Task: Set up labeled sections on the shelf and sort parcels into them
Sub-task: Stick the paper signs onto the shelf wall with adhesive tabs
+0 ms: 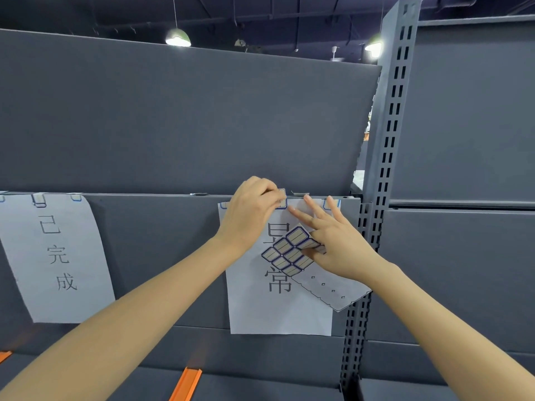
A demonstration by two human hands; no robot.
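Observation:
A white paper sign (278,311) with large black characters hangs on the grey back panel (159,256) of the shelf. My left hand (252,209) pinches a small blue-edged sticker (281,198) at the sign's top edge. My right hand (333,244) holds a sheet of blue-bordered stickers (292,253) between thumb and palm, its other fingers stretched flat against the sign's top. More stickers (331,204) fix the sign's top corners. A second white sign (58,256) hangs to the left, fixed with stickers along its top.
A perforated grey upright post (388,157) stands just right of the sign. Orange divider strips (185,384) lie on the shelf board below. Another grey shelf bay (463,140) is to the right. Ceiling lamps (178,39) hang above.

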